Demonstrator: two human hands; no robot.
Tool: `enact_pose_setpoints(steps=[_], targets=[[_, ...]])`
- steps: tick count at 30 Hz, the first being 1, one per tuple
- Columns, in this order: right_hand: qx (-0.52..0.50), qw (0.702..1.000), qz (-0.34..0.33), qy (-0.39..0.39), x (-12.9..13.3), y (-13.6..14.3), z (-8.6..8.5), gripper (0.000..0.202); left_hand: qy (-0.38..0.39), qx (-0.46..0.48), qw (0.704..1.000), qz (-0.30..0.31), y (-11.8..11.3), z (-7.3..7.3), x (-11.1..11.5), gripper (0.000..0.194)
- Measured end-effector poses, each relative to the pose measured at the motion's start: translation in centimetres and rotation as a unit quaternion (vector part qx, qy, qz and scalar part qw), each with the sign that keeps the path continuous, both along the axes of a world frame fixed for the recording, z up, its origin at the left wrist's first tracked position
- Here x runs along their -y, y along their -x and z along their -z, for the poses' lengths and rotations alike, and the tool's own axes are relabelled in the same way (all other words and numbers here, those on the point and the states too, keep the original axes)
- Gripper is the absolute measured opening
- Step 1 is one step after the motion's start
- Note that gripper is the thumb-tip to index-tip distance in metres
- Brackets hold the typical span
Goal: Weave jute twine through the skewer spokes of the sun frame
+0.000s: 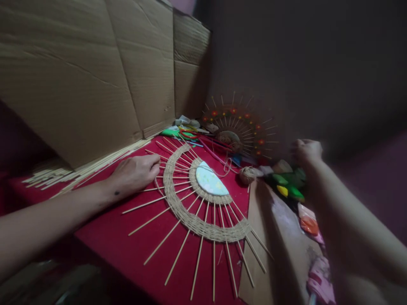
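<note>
A half-round woven piece with thin wooden sticks fanning outward lies on red cloth; its outer twine band (203,226) curves around a pale patterned half-disc (210,178). My left hand (138,173) is closed at the left side of the band, fingers pinched on a strand of twine (157,186) beside the stick ends. Another length of twine crosses the piece toward a twine ball (247,174). Raised at the right, away from the piece, my right hand (307,150) is closed and slightly blurred. Whatever its fingers hold cannot be made out.
Cardboard (79,76) stands upright behind at left, with loose sticks (104,163) along its base. Red-handled scissors (189,134) lie at the back. A flower-decorated stick fan (233,112) leans by the dark wall. Green material (289,182) and a pink item (320,279) lie at right.
</note>
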State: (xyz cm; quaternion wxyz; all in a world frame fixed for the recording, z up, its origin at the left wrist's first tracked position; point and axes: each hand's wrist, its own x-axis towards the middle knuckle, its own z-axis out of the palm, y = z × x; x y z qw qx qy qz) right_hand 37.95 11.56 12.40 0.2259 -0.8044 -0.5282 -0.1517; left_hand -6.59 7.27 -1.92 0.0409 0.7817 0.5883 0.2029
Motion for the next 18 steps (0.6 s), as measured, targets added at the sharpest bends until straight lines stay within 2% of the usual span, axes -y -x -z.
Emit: enact_pose_setpoints(steps=[4, 7, 10, 11, 14, 16, 18], targets=[[-0.122, 0.992, -0.037, -0.024, -0.3, 2.2, 2.7, 0.039, 0.013, -0.008, 1.0, -0.002, -0.1, 0.0, 0.0, 0.022], [-0.175, 0.977, -0.114, -0.037, 0.3, 6.0, 5.2, 0.034, 0.019, -0.019, 1.0, -0.005, -0.1, -0.1, 0.0, 0.023], [-0.221, 0.954, -0.202, -0.024, 1.8, 10.9, 6.9, 0.031, 0.006, -0.034, 0.999, -0.012, -0.1, 0.1, -0.1, 0.026], [-0.236, 0.941, -0.243, -0.012, 2.5, 12.7, 7.3, 0.03, 0.0, -0.039, 0.999, -0.015, -0.1, 0.1, -0.1, 0.027], [-0.275, 0.874, -0.398, 0.047, 5.1, 17.9, 8.1, 0.021, -0.006, -0.034, 0.999, -0.016, -0.1, 0.2, -0.2, 0.029], [-0.247, 0.84, -0.479, 0.059, 6.8, 20.8, 8.6, 0.015, -0.004, -0.018, 1.0, -0.016, 0.0, 0.2, -0.2, 0.029], [-0.196, 0.819, -0.534, 0.079, 8.0, 23.2, 9.1, 0.015, -0.003, 0.002, 1.0, -0.014, 0.1, 0.2, -0.2, 0.03]])
